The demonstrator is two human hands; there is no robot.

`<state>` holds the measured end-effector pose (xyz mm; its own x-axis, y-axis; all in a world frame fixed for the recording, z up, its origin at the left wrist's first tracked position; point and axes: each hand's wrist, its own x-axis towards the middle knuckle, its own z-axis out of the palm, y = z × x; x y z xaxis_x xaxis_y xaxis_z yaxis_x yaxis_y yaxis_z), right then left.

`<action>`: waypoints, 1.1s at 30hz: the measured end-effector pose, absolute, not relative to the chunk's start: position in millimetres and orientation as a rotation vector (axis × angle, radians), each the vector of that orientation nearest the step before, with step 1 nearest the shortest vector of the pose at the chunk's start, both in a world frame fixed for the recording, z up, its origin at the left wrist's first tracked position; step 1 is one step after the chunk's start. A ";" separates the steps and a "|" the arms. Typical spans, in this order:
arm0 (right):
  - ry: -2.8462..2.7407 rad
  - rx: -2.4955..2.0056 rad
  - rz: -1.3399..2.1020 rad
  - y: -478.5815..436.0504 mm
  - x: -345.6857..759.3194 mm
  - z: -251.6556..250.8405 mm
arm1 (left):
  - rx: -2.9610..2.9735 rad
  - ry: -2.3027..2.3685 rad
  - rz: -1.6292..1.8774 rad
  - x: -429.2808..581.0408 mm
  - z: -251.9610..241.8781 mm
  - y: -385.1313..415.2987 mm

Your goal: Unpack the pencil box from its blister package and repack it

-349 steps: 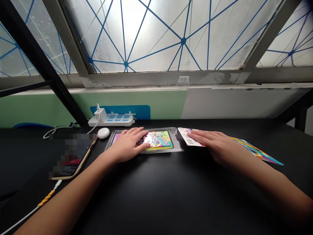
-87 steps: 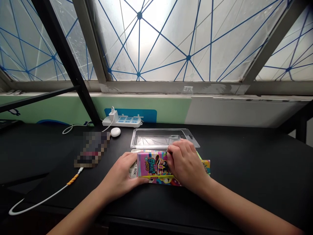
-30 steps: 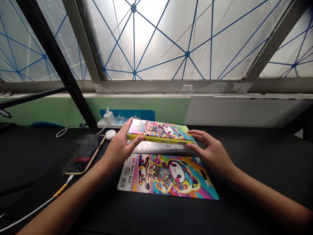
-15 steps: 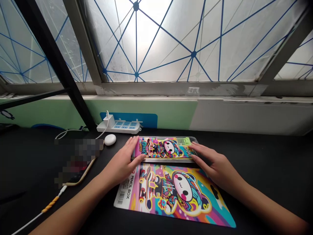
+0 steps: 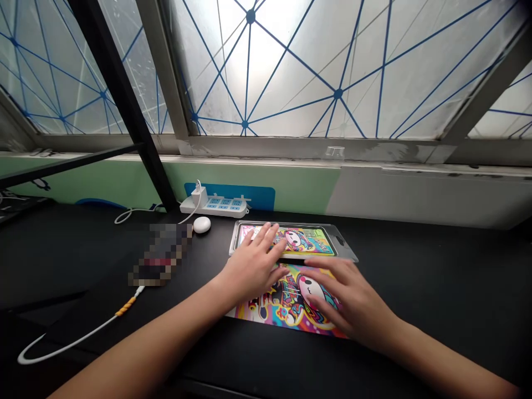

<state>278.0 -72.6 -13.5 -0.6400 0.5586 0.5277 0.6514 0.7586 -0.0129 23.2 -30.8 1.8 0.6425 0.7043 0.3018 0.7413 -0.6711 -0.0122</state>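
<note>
A colourful pencil box (image 5: 310, 239) with a cartoon character on it lies in a clear plastic package (image 5: 343, 249) on the black table. In front of it lies a printed card (image 5: 286, 317) with the same character. My left hand (image 5: 251, 266) is open, its fingers spread across the left part of the pencil box and its thumb over the card. I cannot tell whether the fingertips press on the box. My right hand (image 5: 353, 299) is open above the right part of the card, fingers apart and holding nothing. Both hands hide parts of the card.
A white power strip (image 5: 214, 206) with a plug stands against the wall at the back. Near it sits a round white case (image 5: 201, 224). A blurred-out device (image 5: 160, 257) lies at the left with a white cable (image 5: 83, 343). A black frame post (image 5: 145, 149) rises behind.
My left hand has moved from the package's left edge to over the box. My right hand has left its right edge and come back over the card. The view has shifted slightly left.
</note>
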 end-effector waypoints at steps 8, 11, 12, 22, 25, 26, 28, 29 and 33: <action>-2.559 -1.322 0.076 -72.6 268.9 -22.7 | -2.814 -1.395 -0.330 36.5 1.7 1.1; -2.475 -1.449 0.093 -66.8 271.9 -21.4 | -2.883 -1.450 -0.326 20.2 2.4 6.6; -2.439 -1.484 0.095 -65.4 271.9 -20.3 | -2.912 -1.485 -0.342 15.0 3.1 7.8; -2.168 -1.605 0.280 -62.7 286.0 -9.5 | -3.000 -1.567 -0.512 -1.2 14.3 18.9; -2.079 -1.583 0.458 -44.7 319.7 -5.6 | -3.002 -1.507 -0.645 0.8 15.7 17.9; -2.066 -1.584 0.543 -36.0 334.0 -4.4 | -2.998 -1.490 -0.692 2.0 15.8 16.8; -2.089 -1.635 0.744 -18.4 363.3 -2.5 | -2.985 -1.464 -0.766 5.0 15.2 13.5; -2.073 -1.669 0.754 -11.0 377.0 -1.8 | -2.973 -1.449 -0.784 6.7 14.6 11.6; -2.016 -1.786 0.682 3.0 410.2 -1.3 | -2.888 -1.372 -0.739 11.9 12.1 3.9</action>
